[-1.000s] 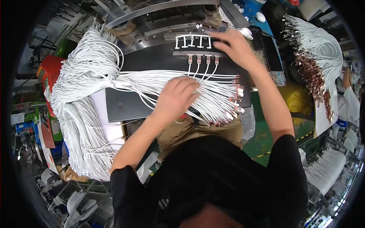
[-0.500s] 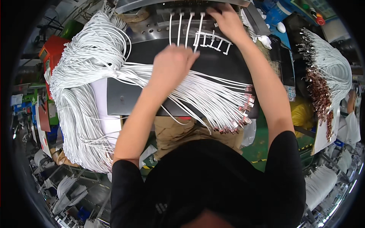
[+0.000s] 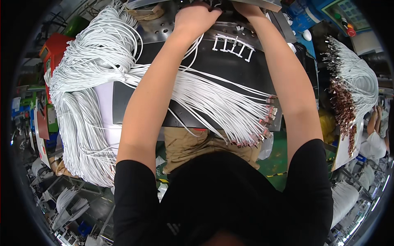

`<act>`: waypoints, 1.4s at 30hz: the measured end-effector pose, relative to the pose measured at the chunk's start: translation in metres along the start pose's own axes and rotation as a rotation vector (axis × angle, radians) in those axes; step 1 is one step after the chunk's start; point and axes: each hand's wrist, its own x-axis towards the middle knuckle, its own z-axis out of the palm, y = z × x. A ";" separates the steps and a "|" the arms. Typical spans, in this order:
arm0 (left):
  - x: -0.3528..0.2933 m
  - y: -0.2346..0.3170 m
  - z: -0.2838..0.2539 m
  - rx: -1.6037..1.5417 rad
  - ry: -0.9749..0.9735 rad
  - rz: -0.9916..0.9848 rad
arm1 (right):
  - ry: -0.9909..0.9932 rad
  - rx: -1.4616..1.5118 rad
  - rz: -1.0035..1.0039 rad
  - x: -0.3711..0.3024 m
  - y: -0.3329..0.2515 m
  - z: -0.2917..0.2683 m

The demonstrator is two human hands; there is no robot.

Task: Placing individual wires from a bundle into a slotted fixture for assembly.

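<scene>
My left hand (image 3: 198, 18) reaches to the far edge of the black work surface, at the metal machine (image 3: 162, 30). Its fingers are curled, and a few white cables (image 3: 193, 52) run out from beneath it and bend back toward me. Under the machine's overhanging metal edge, my right hand (image 3: 249, 9) is mostly hidden, so its fingers do not show. Between the hands lies a white plastic sprue (image 3: 234, 48) with several short prongs. Nearer me, a fanned bundle of white cables (image 3: 221, 102) spreads across the surface, its copper-and-white connector ends (image 3: 262, 129) toward the right.
A large coiled heap of white cables (image 3: 98, 45) stands at the left, with more strands (image 3: 84, 135) hanging below. Bundled cables with brownish ends (image 3: 357, 86) stand at far right. A red box (image 3: 55, 53) and a blue container (image 3: 303, 16) flank the bench.
My left hand has moved up to the machine's edge, and the cables that hung straight from the machine now bunch beneath it. My right hand has gone further under the metal edge.
</scene>
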 end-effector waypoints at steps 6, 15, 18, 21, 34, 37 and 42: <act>0.000 -0.045 0.026 0.087 0.306 0.133 | -0.073 -0.215 -0.191 -0.071 -0.089 -0.039; 0.020 -0.062 0.053 0.595 0.294 0.158 | 0.200 -0.383 -0.271 -0.077 -0.093 -0.014; 0.022 -0.063 0.058 0.572 0.467 0.145 | 0.075 -0.491 -0.094 -0.081 -0.092 -0.008; 0.024 -0.066 0.064 0.570 0.448 0.133 | 0.044 -0.511 -0.047 -0.079 -0.098 -0.004; -0.322 -0.084 0.038 -1.728 -0.507 -0.407 | 0.495 -0.016 0.601 -0.386 -0.089 -0.199; -0.357 -0.108 0.079 -1.732 -0.094 -0.742 | -0.105 0.130 0.668 -0.455 -0.130 -0.166; -0.341 -0.126 0.096 -1.600 0.398 -0.825 | -0.045 0.398 0.750 -0.470 -0.151 -0.121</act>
